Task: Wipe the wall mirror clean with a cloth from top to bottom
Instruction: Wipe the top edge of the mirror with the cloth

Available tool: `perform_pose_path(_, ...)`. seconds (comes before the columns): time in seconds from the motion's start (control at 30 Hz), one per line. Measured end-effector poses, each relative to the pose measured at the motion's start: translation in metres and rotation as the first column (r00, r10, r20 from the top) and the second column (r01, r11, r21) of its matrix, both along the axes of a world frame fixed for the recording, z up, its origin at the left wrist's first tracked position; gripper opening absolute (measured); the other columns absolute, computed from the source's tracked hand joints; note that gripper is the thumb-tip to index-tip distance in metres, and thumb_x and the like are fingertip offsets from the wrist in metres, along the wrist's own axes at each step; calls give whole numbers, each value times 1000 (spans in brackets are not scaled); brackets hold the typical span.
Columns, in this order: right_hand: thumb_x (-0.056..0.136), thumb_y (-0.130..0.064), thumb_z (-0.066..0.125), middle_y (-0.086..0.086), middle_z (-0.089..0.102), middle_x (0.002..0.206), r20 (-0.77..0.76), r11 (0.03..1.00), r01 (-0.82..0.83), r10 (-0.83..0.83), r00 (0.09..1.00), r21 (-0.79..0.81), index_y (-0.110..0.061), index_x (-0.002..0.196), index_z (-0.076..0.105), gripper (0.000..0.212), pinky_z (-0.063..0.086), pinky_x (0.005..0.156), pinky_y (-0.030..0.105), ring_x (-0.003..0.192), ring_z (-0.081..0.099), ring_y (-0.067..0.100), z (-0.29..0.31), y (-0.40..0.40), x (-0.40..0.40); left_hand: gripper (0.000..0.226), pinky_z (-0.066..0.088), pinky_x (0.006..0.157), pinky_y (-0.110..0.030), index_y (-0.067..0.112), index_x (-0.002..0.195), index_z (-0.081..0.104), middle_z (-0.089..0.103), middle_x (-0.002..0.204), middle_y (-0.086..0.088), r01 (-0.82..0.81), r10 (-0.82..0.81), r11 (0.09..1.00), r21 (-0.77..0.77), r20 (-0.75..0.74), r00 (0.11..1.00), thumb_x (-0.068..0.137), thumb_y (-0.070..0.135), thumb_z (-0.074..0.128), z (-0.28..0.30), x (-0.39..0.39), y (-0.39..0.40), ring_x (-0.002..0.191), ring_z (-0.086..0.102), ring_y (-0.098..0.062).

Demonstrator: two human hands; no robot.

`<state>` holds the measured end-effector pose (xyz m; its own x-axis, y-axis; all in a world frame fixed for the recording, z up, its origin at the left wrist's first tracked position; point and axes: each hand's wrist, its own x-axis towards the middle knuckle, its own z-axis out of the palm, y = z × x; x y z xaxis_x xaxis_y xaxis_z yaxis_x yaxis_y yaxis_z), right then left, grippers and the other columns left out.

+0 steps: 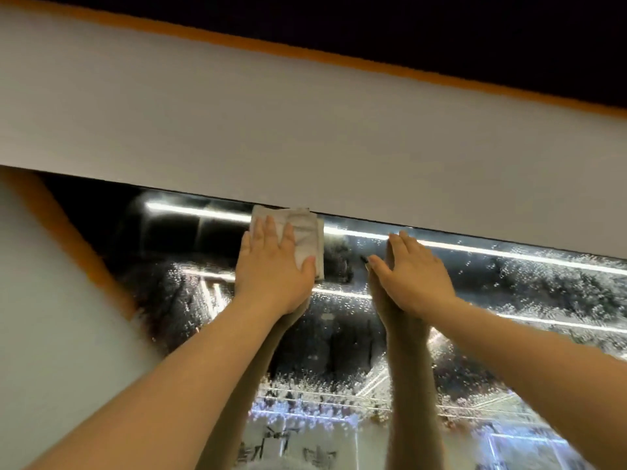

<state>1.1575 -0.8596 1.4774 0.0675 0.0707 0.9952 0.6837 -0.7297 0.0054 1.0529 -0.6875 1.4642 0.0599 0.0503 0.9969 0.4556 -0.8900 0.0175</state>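
Under the straight fingers of the left hand (pixel 274 266) lies the cloth (pixel 300 237), a pale grey-white folded square, creased and faintly mottled, pressed flat against the wall mirror (pixel 509 300) at its very top edge. Its upper border touches the line where the glass meets the white wall band (pixel 305 130) above, and its right side shows past the thumb, which lies across its lower corner. All of that hand's fingers are extended and close together, pointing up toward the band, palm bearing on the fabric rather than curled round it. Just to the right of those fingers, apart from the cloth, the right hand (pixel 412 266) rests flat on the bare glass, fingers also straight and held narrow, fingertips near the top edge, thumb spread out toward the left hand. Around and below both sets of fingers the mirror is speckled with fine droplets and hazy streaks, denser to the right of the right hand and below the wrists; bright ceiling light strips and both forearms are reflected in it. Left of the left-hand fingers the glass looks darker and less spotted.
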Motion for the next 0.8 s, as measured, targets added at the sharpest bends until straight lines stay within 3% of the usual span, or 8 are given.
perform_pose_path(0.17,103,-47,33,1,9,163,-21,993,16,-18,1000,-115,-16,155,14,63,18,117,38,148,15,21,2,-19,0,69,-6,120,-42,16,155,-7,-16,161,-15,48,-48,999,4,18,999,101,50,20,-1,-1,1,148,-17,-29)
perform_pose_path(0.23,103,-43,36,3,15,162,-16,999,-29,28,999,-44,-14,153,22,59,21,115,37,146,20,23,3,-33,9,69,-7,120,-42,17,155,-5,-15,161,-14,62,-62,998,0,24,998,101,50,20,-4,-3,0,148,-16,-27)
perform_pose_path(0.37,98,-52,26,5,14,162,-30,991,121,-120,992,53,-17,151,30,64,22,118,43,147,17,26,3,-66,41,68,-8,118,-41,18,155,-5,-14,161,-13,39,-39,999,-1,40,998,101,51,19,-6,-2,-1,148,-15,-26)
perform_pose_path(0.5,100,-41,42,6,15,162,-56,993,23,-17,998,115,-15,152,25,60,23,116,45,146,21,27,-4,-91,53,68,-8,118,-41,18,155,-7,-15,161,-11,11,-10,999,-33,43,999,101,51,20,-5,-1,-2,148,-16,-24)
perform_pose_path(0.7,100,-52,29,4,25,158,-9,999,-1,2,1000,42,-16,150,26,61,20,117,48,144,24,23,-10,-99,76,67,-5,119,-43,20,156,-1,-8,163,-9,-60,72,989,-133,93,993,101,50,21,-8,6,-9,150,-10,-23)
perform_pose_path(0.8,100,-51,27,3,21,159,32,998,-50,49,998,42,-16,152,22,62,12,120,47,146,18,21,-11,-99,85,66,-3,118,-45,20,156,4,-2,163,-9,-43,75,975,-218,138,988,101,49,25,-8,11,-17,150,-5,-23)
